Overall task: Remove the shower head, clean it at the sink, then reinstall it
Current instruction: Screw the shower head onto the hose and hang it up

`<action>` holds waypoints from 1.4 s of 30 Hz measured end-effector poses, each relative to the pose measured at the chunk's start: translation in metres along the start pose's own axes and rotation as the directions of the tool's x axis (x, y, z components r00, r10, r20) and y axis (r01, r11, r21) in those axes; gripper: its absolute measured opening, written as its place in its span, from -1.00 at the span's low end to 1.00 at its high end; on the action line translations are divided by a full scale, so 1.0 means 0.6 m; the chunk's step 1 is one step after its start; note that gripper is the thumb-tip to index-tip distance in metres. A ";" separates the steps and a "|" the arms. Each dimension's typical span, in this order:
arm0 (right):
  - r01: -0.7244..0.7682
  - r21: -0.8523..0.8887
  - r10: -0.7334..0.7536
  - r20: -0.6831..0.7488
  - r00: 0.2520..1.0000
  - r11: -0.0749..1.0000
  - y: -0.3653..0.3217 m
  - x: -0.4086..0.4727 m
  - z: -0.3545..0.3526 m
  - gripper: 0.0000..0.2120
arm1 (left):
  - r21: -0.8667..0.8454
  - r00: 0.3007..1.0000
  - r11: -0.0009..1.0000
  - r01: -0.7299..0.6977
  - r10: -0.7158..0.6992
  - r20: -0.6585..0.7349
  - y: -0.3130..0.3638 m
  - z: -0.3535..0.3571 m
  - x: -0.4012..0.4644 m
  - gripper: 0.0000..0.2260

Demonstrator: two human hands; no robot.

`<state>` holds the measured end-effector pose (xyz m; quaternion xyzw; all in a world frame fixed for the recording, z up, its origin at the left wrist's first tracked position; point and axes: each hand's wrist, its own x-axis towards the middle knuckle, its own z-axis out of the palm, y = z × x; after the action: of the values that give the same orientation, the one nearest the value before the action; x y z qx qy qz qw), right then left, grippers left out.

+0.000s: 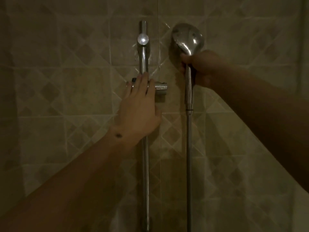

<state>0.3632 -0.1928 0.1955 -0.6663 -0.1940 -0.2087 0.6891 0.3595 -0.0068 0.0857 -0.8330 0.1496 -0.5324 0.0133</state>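
Against the dim tiled wall (75, 91), the person stands with both arms raised to the chrome slide rail (144, 64). Their right hand (199, 68) is wrapped firmly around the handle of the shower head (187, 38), just below the round head, holding it upright and clear of the rail, off to the right. The hose (189, 148) hangs straight down from the handle and out of sight at the bottom. Their left hand (140, 104) rests on the sliding bracket (160, 86), fingers curled over it and round the rail, thumb side tucked against the holder's cradle, which sits empty.

From where I stand, the head looks freed from its holder but not from the hose, so I'd guess it either needs unscrewing yet or is about to go back in; I cannot tell which. The risks seem plain enough: the chrome looks wet and spotted, and a slack grip could let the head drop against the tile. Tugging sideways could strain the hose joint. Leaning on the bracket might send it sliding down the rail. The poor light makes any threading work chancy.
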 end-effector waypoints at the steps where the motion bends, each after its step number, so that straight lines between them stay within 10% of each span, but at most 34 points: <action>1: 0.016 0.000 -0.016 -0.009 1.000 1.000 -0.012 0.013 0.004 -0.97 | 0.002 1.000 1.000 -0.005 0.005 -0.007 -0.001 0.003 -0.001 -0.31; 12: 0.156 -0.052 -0.158 -0.034 0.987 0.986 -0.082 0.074 0.085 -0.51 | 0.089 0.999 0.995 -0.042 0.043 -0.005 -0.013 0.027 -0.005 -0.26; 20: 0.250 -0.168 -0.261 -0.047 0.964 0.954 -0.086 0.077 0.111 -0.91 | 0.061 0.999 0.997 -0.049 0.049 0.009 -0.014 0.031 -0.006 -0.21; 28: 0.305 -0.082 -0.307 -0.007 0.952 0.949 -0.110 0.076 0.118 -0.53 | 0.049 0.999 0.998 -0.047 0.047 -0.011 -0.011 0.033 -0.006 -0.19; 31: 0.367 -0.094 -0.367 0.015 0.930 0.926 -0.104 0.071 0.122 -0.82 | 0.049 0.999 0.998 -0.044 0.045 -0.012 -0.010 0.035 -0.007 -0.18; 42: 0.366 -0.050 -0.366 0.012 0.931 0.929 -0.105 0.067 0.135 -0.77 | 0.026 0.999 0.999 -0.031 0.031 -0.014 -0.005 0.037 -0.007 -0.16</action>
<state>0.3633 -0.1149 0.2730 -0.6363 -0.3102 -0.3374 0.6205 0.3783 -0.0056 0.0729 -0.8266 0.1556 -0.5399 0.0314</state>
